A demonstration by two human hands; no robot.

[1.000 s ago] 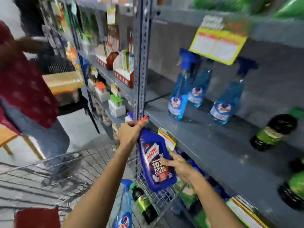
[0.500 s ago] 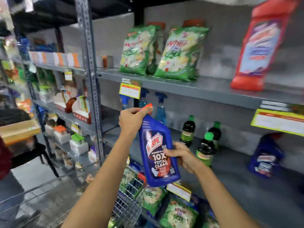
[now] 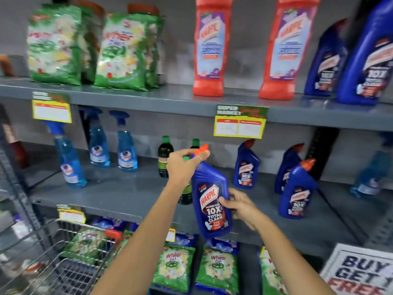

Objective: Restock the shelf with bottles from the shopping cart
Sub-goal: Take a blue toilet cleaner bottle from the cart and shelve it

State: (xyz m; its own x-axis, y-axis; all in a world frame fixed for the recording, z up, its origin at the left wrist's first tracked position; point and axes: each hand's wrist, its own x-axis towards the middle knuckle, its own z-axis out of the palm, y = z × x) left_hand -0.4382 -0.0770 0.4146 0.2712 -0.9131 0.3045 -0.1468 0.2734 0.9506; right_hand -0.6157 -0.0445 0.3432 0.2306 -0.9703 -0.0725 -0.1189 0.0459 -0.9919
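Observation:
I hold a blue Harpic bottle [image 3: 210, 201] with a red cap in front of the middle shelf [image 3: 127, 192]. My left hand [image 3: 185, 165] grips its neck just under the cap. My right hand [image 3: 238, 204] holds its lower right side. The bottle leans slightly, cap up. Three matching blue Harpic bottles [image 3: 296, 192] stand on the middle shelf to the right. The wire shopping cart [image 3: 63, 267] sits at the lower left.
Blue spray bottles [image 3: 125, 150] and dark green-capped bottles [image 3: 163, 156] stand on the middle shelf's left. The upper shelf [image 3: 170, 99] carries green detergent bags, red Harpic bottles [image 3: 210, 47] and large blue ones. Green bags fill the bottom shelf. A promo sign [image 3: 359, 271] sits lower right.
My view has swung from the cart to the right and up onto the shelves. Both hands have carried the blue Harpic bottle up out of the cart to the middle shelf's front.

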